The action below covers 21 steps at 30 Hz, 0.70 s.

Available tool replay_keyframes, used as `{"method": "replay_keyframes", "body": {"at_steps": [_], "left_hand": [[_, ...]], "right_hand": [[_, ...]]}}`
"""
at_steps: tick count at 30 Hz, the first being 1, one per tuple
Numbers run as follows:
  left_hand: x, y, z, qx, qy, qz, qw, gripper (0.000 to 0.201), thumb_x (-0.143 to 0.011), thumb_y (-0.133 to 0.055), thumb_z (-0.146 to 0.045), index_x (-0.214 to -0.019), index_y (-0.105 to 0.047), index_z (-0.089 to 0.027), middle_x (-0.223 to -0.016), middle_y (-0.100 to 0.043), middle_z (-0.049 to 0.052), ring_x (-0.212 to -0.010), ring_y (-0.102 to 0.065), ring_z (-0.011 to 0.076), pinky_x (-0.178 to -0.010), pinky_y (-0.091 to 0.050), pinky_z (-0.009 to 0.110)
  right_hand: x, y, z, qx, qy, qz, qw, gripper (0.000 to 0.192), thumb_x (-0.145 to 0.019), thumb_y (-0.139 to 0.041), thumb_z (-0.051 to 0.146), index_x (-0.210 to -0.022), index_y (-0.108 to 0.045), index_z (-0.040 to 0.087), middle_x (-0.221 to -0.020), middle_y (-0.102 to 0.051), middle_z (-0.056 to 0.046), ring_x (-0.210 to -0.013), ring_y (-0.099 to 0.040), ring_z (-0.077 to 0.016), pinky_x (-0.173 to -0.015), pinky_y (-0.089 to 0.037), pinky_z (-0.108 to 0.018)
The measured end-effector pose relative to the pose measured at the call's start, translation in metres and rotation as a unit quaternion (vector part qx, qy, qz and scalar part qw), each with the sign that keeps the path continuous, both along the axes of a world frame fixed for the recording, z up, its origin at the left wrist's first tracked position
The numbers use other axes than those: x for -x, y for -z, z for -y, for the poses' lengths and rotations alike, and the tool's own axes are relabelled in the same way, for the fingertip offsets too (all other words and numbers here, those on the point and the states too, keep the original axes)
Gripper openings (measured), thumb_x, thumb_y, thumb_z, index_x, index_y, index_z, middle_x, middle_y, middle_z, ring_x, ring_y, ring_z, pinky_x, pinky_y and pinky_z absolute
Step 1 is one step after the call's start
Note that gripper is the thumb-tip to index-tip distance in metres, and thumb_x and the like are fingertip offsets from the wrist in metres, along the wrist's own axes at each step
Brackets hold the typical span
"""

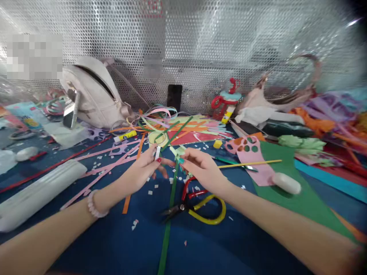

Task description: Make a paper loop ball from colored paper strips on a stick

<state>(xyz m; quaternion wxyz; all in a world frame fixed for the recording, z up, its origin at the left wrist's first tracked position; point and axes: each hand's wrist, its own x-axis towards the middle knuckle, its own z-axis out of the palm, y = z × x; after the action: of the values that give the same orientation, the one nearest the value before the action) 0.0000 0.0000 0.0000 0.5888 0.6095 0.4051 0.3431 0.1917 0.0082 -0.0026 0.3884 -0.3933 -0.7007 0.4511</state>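
Note:
My left hand (143, 168), with a beaded bracelet on its wrist, is over the middle of the table. A small white strip (158, 152) stands up between its thumb and forefinger, while the other fingers are bent loosely. Close by on the right, my right hand (202, 168) pinches a pale green paper piece (179, 151) at its fingertips. A long dark green paper strip (164, 244) runs beneath the fingertips toward me. Scissors (208, 219) with red and yellow handles lie partly under my right hand, their blades pointing left across the strip.
Glue sticks (125, 136), coloured paper strips (172, 128) and paper scraps lie around. A white roll (43, 193) is at left. Green paper (286, 202), a white oval object (286, 183) and a yellow stick (252, 164) lie right. Bags (88, 91) and a phone (174, 97) stand behind.

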Motion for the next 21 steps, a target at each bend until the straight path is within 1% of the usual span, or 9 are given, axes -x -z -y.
{"method": "replay_keyframes", "body": {"at_steps": [2, 5, 7, 8, 10, 13, 17, 19, 21], "left_hand": [[0.004, 0.000, -0.003, 0.015, -0.034, -0.043, 0.998, 0.050, -0.080, -0.041, -0.027, -0.128, -0.037, -0.013, -0.070, -0.065, 0.002, -0.048, -0.053, 0.0112, -0.045, -0.031, 0.022], [0.008, 0.000, -0.007, 0.015, -0.088, -0.116, 0.989, 0.041, -0.081, -0.041, -0.035, -0.111, -0.055, -0.010, -0.042, -0.045, -0.006, -0.036, -0.033, 0.0084, -0.041, -0.025, 0.021], [0.010, -0.001, -0.010, 0.007, -0.110, -0.159, 0.981, 0.041, -0.080, -0.045, -0.043, -0.099, -0.061, -0.011, -0.038, -0.030, -0.009, -0.036, -0.026, 0.0075, -0.039, -0.019, 0.021], [0.010, -0.002, -0.011, 0.002, -0.106, -0.181, 0.978, 0.041, -0.078, -0.048, -0.045, -0.097, -0.062, -0.012, -0.038, -0.028, -0.010, -0.036, -0.023, 0.0071, -0.039, -0.017, 0.020], [0.011, -0.004, -0.012, -0.018, -0.086, -0.229, 0.970, 0.041, -0.076, -0.052, -0.045, -0.101, -0.062, -0.014, -0.039, -0.028, -0.010, -0.036, -0.021, 0.0067, -0.039, -0.013, 0.021], [0.012, -0.006, -0.010, -0.091, -0.055, -0.311, 0.944, 0.043, -0.079, -0.049, -0.045, -0.109, -0.061, -0.016, -0.038, -0.031, -0.010, -0.036, -0.022, 0.0073, -0.039, -0.014, 0.021], [0.013, 0.001, -0.008, -0.157, -0.012, -0.370, 0.916, 0.044, -0.086, -0.036, -0.034, -0.125, -0.050, -0.018, -0.042, -0.045, -0.007, -0.039, -0.043, 0.0106, -0.045, -0.030, 0.020], [0.013, 0.007, -0.007, -0.219, 0.020, -0.431, 0.875, 0.049, -0.085, -0.034, -0.026, -0.133, -0.040, -0.019, -0.052, -0.056, -0.004, -0.050, -0.054, 0.0147, -0.051, -0.036, 0.023], [0.012, 0.010, -0.005, -0.320, 0.041, -0.506, 0.800, 0.053, -0.083, -0.036, -0.023, -0.136, -0.037, -0.017, -0.062, -0.062, 0.001, -0.061, -0.059, 0.0192, -0.058, -0.040, 0.028]], "right_hand": [[-0.001, 0.001, 0.000, 0.000, 0.001, -0.003, 1.000, 0.009, -0.078, -0.047, 0.024, -0.072, -0.043, 0.020, -0.063, -0.040, 0.005, -0.056, -0.038, -0.0092, -0.053, -0.032, -0.023], [-0.001, 0.001, 0.000, 0.004, -0.003, 0.000, 1.000, 0.008, -0.078, -0.047, 0.023, -0.071, -0.043, 0.020, -0.063, -0.041, 0.005, -0.057, -0.039, -0.0093, -0.053, -0.032, -0.023], [-0.002, 0.001, 0.000, 0.006, -0.010, 0.007, 1.000, 0.008, -0.078, -0.046, 0.022, -0.071, -0.043, 0.020, -0.062, -0.041, 0.005, -0.057, -0.039, -0.0095, -0.053, -0.032, -0.023], [-0.002, 0.000, 0.000, 0.004, -0.013, 0.011, 1.000, 0.008, -0.078, -0.046, 0.021, -0.071, -0.043, 0.020, -0.062, -0.042, 0.005, -0.057, -0.039, -0.0096, -0.053, -0.032, -0.023], [-0.001, 0.000, 0.000, -0.003, -0.018, 0.015, 1.000, 0.008, -0.079, -0.046, 0.021, -0.072, -0.043, 0.020, -0.062, -0.042, 0.005, -0.057, -0.040, -0.0095, -0.053, -0.032, -0.023], [0.000, 0.001, 0.000, -0.018, -0.020, 0.019, 0.999, 0.007, -0.080, -0.047, 0.021, -0.073, -0.046, 0.020, -0.063, -0.043, 0.005, -0.057, -0.040, -0.0093, -0.053, -0.033, -0.023], [0.001, 0.003, -0.001, -0.032, -0.019, 0.023, 0.999, 0.005, -0.081, -0.049, 0.020, -0.076, -0.048, 0.020, -0.065, -0.045, 0.004, -0.059, -0.042, -0.0094, -0.054, -0.034, -0.022], [0.000, 0.004, 0.000, -0.034, -0.015, 0.018, 0.999, 0.005, -0.081, -0.049, 0.020, -0.076, -0.048, 0.020, -0.065, -0.045, 0.004, -0.059, -0.041, -0.0092, -0.054, -0.034, -0.022], [-0.001, 0.004, -0.001, -0.036, -0.005, 0.011, 0.999, 0.006, -0.081, -0.049, 0.021, -0.075, -0.048, 0.020, -0.064, -0.044, 0.004, -0.057, -0.041, -0.0089, -0.053, -0.035, -0.022]]}}
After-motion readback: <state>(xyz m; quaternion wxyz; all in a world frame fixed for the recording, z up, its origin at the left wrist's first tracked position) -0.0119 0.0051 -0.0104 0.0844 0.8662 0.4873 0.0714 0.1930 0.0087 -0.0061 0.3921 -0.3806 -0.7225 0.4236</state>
